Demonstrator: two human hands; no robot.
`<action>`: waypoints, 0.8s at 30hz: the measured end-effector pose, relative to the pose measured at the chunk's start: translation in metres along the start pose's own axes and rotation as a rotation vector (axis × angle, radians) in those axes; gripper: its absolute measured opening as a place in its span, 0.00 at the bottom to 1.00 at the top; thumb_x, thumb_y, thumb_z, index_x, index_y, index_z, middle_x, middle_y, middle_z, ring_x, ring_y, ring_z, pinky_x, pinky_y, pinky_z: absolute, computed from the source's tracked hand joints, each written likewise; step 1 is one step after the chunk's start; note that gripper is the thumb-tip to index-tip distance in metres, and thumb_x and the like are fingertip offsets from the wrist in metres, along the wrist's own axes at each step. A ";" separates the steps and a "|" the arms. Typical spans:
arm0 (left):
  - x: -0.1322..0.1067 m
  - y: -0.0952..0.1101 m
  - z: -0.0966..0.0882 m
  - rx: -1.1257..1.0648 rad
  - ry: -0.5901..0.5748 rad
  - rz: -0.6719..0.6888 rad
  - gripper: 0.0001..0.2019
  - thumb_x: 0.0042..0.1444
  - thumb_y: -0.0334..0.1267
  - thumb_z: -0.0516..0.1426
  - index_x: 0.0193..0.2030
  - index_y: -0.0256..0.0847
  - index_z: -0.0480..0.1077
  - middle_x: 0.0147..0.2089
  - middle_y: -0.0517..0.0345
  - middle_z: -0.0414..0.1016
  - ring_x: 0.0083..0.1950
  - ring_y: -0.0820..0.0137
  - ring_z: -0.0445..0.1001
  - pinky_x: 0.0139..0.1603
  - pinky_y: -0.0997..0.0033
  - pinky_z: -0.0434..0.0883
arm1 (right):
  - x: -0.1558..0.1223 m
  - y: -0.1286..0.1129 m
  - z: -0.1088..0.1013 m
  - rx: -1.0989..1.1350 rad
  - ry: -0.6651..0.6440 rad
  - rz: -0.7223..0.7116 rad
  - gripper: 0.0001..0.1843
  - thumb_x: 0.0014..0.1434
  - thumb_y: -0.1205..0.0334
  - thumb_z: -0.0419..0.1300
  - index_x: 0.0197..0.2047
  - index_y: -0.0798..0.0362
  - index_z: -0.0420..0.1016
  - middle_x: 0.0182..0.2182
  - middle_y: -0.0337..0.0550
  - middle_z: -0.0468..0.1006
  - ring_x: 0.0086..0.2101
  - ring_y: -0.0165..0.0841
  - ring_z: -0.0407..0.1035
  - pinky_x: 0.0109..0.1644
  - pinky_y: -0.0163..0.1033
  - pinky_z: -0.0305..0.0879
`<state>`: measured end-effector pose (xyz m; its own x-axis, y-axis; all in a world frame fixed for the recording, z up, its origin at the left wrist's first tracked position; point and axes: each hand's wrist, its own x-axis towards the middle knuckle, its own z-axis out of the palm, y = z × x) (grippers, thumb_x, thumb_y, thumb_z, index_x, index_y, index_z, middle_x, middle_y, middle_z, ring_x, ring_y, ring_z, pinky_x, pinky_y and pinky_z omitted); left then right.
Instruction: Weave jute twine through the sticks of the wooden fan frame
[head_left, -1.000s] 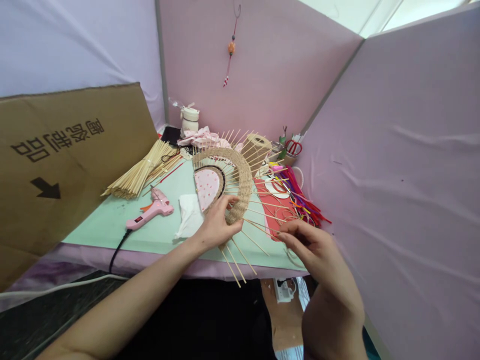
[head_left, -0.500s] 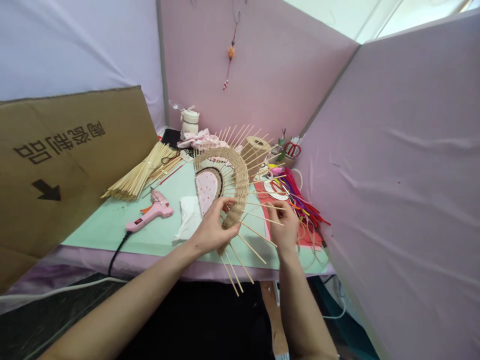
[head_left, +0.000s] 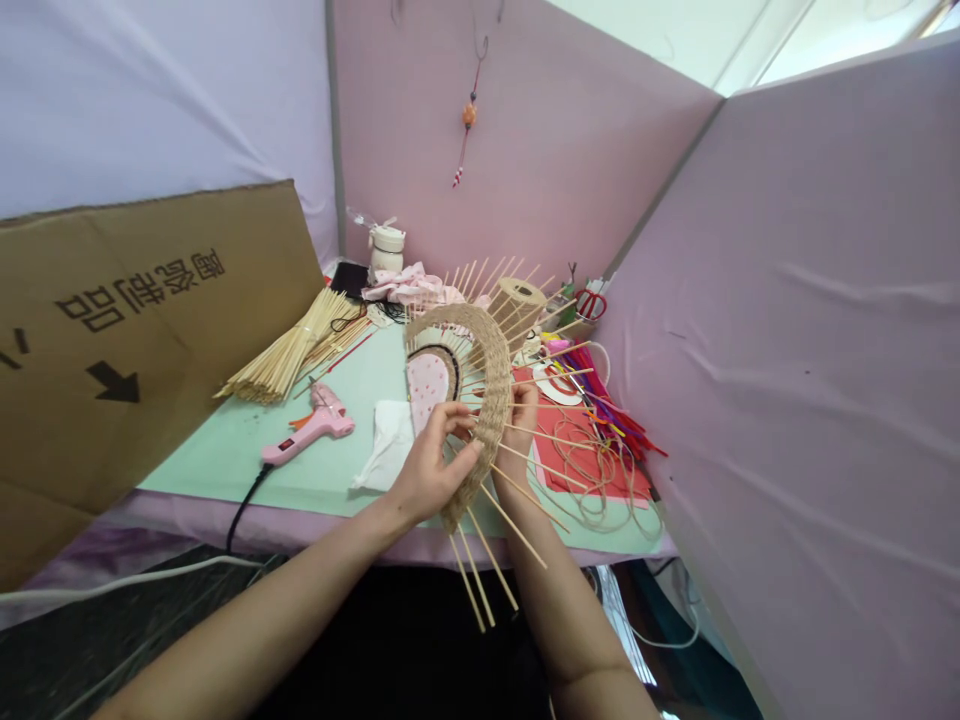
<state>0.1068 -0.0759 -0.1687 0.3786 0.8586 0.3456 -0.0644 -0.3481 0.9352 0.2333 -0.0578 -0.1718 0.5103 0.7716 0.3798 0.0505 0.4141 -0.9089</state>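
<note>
A half-round woven fan [head_left: 491, 365] is held up over the table, its thin wooden sticks fanning outward from a band of tan twine. Inside the curve is a pale pink dotted panel [head_left: 427, 388] with a dark braided edge. My left hand [head_left: 439, 455] grips the lower part of the band, thumb in front. On the outer side of the band, my right hand [head_left: 519, 420] is among and partly behind the sticks, fingers bent together at the band's edge. What its fingertips pinch is hidden. Loose twine [head_left: 600, 480] lies in loops to the right.
A pink glue gun [head_left: 319, 422] and a bundle of sticks [head_left: 289, 350] lie at left near a cardboard sheet [head_left: 150, 320]. White cloth [head_left: 386, 440] lies mid-table. Behind stand a twine roll [head_left: 521, 292] and white bottle [head_left: 387, 245]. Red sheets [head_left: 559, 440] and pipe cleaners [head_left: 619, 410] lie right.
My right hand has moved left, from the stick tips to the outer edge of the woven band. My left hand keeps its grip on the fan. The view has shifted slightly.
</note>
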 end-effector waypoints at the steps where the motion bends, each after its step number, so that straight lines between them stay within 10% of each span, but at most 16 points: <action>1: 0.000 0.003 -0.001 0.016 -0.004 -0.013 0.18 0.59 0.41 0.55 0.54 0.41 0.58 0.46 0.54 0.71 0.49 0.67 0.72 0.53 0.64 0.66 | -0.002 -0.001 0.001 0.016 0.003 -0.003 0.09 0.60 0.57 0.56 0.37 0.50 0.58 0.29 0.31 0.63 0.28 0.26 0.60 0.33 0.34 0.59; 8: 0.005 0.034 -0.016 0.151 -0.169 -0.112 0.14 0.57 0.41 0.58 0.49 0.41 0.67 0.47 0.55 0.76 0.48 0.67 0.75 0.52 0.66 0.69 | -0.009 -0.008 0.009 -0.014 -0.023 -0.072 0.10 0.62 0.56 0.56 0.37 0.52 0.61 0.33 0.35 0.69 0.31 0.27 0.62 0.36 0.35 0.60; 16: -0.005 0.040 -0.029 0.128 -0.071 -0.188 0.14 0.53 0.42 0.60 0.45 0.40 0.68 0.45 0.55 0.77 0.46 0.66 0.76 0.47 0.68 0.72 | -0.006 -0.016 0.014 -0.266 -0.210 -0.315 0.08 0.64 0.58 0.53 0.35 0.51 0.65 0.33 0.38 0.72 0.34 0.30 0.67 0.40 0.37 0.63; 24: -0.004 0.042 -0.033 0.102 -0.057 -0.223 0.14 0.51 0.42 0.61 0.43 0.39 0.69 0.44 0.55 0.77 0.44 0.66 0.77 0.48 0.65 0.73 | -0.009 -0.039 -0.006 -0.499 -0.069 -0.528 0.07 0.65 0.61 0.56 0.34 0.52 0.68 0.28 0.37 0.72 0.28 0.28 0.65 0.34 0.34 0.61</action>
<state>0.0722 -0.0818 -0.1284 0.4250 0.8967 0.1236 0.1193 -0.1908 0.9744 0.2318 -0.0840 -0.1406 0.2551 0.5659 0.7840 0.6687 0.4825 -0.5658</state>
